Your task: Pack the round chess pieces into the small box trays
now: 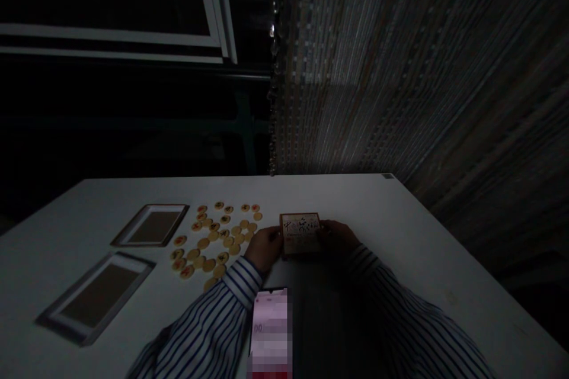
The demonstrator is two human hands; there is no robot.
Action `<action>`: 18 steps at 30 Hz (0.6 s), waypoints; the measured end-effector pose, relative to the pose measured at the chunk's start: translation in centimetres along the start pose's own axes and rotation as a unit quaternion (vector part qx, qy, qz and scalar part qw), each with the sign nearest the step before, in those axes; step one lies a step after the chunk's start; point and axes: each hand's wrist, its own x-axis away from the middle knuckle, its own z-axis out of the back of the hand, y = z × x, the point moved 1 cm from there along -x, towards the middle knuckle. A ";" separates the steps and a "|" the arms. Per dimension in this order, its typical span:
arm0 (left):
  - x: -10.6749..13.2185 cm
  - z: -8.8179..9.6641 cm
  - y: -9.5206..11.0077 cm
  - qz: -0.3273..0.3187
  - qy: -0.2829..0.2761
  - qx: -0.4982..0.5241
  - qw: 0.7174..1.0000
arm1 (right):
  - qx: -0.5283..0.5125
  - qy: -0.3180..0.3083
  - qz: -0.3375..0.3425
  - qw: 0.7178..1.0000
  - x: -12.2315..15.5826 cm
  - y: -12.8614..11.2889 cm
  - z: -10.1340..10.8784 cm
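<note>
A small square box (pixel 301 232) with printed characters on its lid sits on the white table (pixel 400 219) in dim light. My left hand (pixel 264 247) grips its left side and my right hand (pixel 338 235) grips its right side, fingers curled round the edges. Both arms wear striped sleeves. Just left of my left hand lie several round yellowish game pieces (pixel 216 238) with red or dark marks, scattered flat on the table.
Two shallow rectangular trays lie at the left, one (pixel 151 225) farther and one (pixel 98 297) nearer. A phone (pixel 270 331) with a lit pink screen lies near the front edge. A bead curtain (pixel 400 71) hangs behind the table.
</note>
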 end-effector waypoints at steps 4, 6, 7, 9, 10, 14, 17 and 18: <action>-0.5 0.4 0.0 0.036 -0.008 0.097 0.995 | 0.005 0.001 0.000 1.000 0.0 0.0 -0.1; -0.8 0.5 0.0 0.047 -0.016 0.128 0.990 | 0.007 0.002 -0.001 1.000 0.1 0.1 -0.2; -0.9 0.6 0.0 0.053 -0.020 0.139 0.989 | 0.008 0.002 -0.003 1.000 0.1 0.1 -0.2; -1.1 0.6 -0.2 0.070 -0.027 0.162 0.984 | 0.010 0.003 -0.005 1.000 0.1 0.2 -0.3; -1.2 0.5 -0.3 0.077 -0.027 0.170 0.982 | 0.011 0.003 -0.005 1.000 0.1 0.2 -0.3; -1.7 0.4 -1.1 0.102 -0.014 0.199 0.974 | 0.012 0.002 -0.002 1.000 0.2 0.2 -0.3; -2.0 0.3 -1.7 0.113 -0.004 0.215 0.970 | 0.012 0.003 -0.002 1.000 0.2 0.2 -0.2; -2.1 0.3 -1.8 0.115 -0.003 0.218 0.969 | 0.012 0.003 -0.003 1.000 0.2 0.2 -0.2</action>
